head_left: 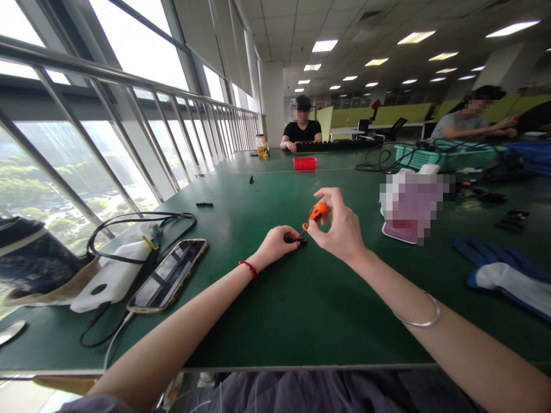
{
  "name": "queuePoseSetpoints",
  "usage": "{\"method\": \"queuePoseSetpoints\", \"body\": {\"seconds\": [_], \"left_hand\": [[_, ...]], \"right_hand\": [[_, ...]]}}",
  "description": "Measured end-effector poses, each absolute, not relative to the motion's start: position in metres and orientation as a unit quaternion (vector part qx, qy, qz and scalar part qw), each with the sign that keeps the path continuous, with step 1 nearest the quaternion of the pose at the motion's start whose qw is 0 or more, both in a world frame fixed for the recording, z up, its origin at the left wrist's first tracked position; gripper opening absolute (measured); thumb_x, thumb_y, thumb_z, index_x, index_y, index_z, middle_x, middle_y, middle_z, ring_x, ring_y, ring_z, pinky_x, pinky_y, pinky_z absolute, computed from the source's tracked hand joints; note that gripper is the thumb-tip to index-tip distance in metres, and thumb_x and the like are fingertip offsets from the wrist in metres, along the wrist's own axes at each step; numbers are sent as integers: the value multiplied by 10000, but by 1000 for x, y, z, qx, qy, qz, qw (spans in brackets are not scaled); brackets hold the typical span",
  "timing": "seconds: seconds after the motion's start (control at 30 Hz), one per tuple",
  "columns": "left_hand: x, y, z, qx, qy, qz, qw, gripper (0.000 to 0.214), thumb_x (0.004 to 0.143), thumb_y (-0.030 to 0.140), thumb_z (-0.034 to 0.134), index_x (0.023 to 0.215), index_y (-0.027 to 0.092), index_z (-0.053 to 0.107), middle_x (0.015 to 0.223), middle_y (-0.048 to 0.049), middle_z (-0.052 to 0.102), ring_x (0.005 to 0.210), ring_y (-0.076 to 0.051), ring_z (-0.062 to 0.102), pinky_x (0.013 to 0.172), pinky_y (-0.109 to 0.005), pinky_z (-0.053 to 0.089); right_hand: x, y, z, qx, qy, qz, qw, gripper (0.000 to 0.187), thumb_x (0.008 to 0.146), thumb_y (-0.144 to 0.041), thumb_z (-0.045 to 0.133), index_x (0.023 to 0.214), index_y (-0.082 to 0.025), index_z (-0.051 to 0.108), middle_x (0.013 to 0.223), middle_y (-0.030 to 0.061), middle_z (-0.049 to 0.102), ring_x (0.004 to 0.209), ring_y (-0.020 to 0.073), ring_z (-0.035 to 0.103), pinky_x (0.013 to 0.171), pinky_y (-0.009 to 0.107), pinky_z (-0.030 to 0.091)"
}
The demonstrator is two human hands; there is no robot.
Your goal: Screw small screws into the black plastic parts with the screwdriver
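My right hand (342, 229) grips a small orange-and-black screwdriver (319, 211) by its handle, tilted so the thin shaft points down and left. My left hand (279, 244) is closed on a small black part (301, 241), holding it low at the green table's surface. The screwdriver's tip meets or nearly meets this part; the exact contact is too small to make out. Two more small black pieces lie farther off, one black piece (204, 204) to the left and another black piece (251, 179) beyond it.
On the left lie a phone (170, 276), a white power bank (114, 272) and looped cables. A red tray (305, 164) stands ahead, with a teal basket (447, 156) at the back right. Gloves (512, 278) rest at right. Two people sit across the table.
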State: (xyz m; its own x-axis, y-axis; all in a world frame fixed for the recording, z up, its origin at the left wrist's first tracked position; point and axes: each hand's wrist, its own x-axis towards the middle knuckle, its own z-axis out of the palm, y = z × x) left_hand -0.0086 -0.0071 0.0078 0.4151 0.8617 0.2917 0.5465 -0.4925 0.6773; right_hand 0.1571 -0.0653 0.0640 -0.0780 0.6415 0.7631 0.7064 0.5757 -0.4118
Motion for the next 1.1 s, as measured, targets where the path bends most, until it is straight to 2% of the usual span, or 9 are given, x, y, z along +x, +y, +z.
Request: {"method": "queuePoseSetpoints", "body": {"seconds": [0.13,0.23,0.3,0.43,0.63,0.73,0.87,0.97,1.1], "left_hand": [[-9,-7,7,818,430,314,217,126,686,168,621,802,148,665,839,-39,698,782,-173,623,781,-291,489],[-9,-6,5,831,432,302,178,123,684,173,622,799,166,664,831,-27,694,814,-182,618,812,-299,477],[-9,-7,6,840,435,290,146,119,691,196,629,804,177,663,833,-26,691,840,-196,612,839,-317,463],[-8,-8,6,850,431,285,99,117,702,222,631,808,183,662,832,-33,687,841,-215,605,850,-339,445],[-8,-8,6,856,422,281,106,98,710,198,614,799,183,653,837,-22,689,830,-203,607,829,-322,443],[-7,-8,7,855,428,276,94,90,716,219,619,795,188,650,828,-22,685,839,-207,604,837,-324,439],[-7,-8,6,855,432,278,80,108,706,216,625,805,181,653,819,-31,678,826,-215,606,830,-332,442],[-7,-8,6,852,431,284,84,105,716,229,617,801,177,649,832,-31,680,817,-209,609,824,-332,441],[-7,-7,6,857,424,277,96,99,721,217,610,803,179,650,832,-16,688,824,-200,607,813,-322,441]], "right_hand": [[157,-64,64,-500,-716,-43,485,357,758,-484,534,986,-213,485,572,-41,515,478,147,496,472,237,316],[157,-63,63,-499,-721,-25,480,277,807,-472,490,919,-220,518,514,-54,475,444,134,481,480,235,321],[157,-63,62,-481,-728,-20,489,258,791,-402,509,974,-219,499,564,-50,513,469,130,499,498,234,348],[156,-64,61,-468,-727,-59,499,413,706,-362,566,1069,-211,440,769,7,602,599,154,553,512,240,371],[155,-63,60,-498,-722,-41,478,299,767,-455,539,955,-224,505,503,-61,459,454,139,488,477,236,320],[155,-63,58,-461,-734,-23,498,263,767,-372,537,983,-232,484,614,-40,532,514,134,515,521,242,374],[154,-63,57,-455,-722,-43,519,465,692,-367,580,1100,-216,418,832,18,592,631,154,548,515,246,390],[154,-63,57,-495,-708,-62,501,491,691,-473,595,1078,-206,452,653,-27,542,538,152,519,470,239,333],[154,-62,56,-489,-720,-46,490,280,771,-462,544,912,-221,519,492,-68,446,451,128,478,486,233,327]]}}
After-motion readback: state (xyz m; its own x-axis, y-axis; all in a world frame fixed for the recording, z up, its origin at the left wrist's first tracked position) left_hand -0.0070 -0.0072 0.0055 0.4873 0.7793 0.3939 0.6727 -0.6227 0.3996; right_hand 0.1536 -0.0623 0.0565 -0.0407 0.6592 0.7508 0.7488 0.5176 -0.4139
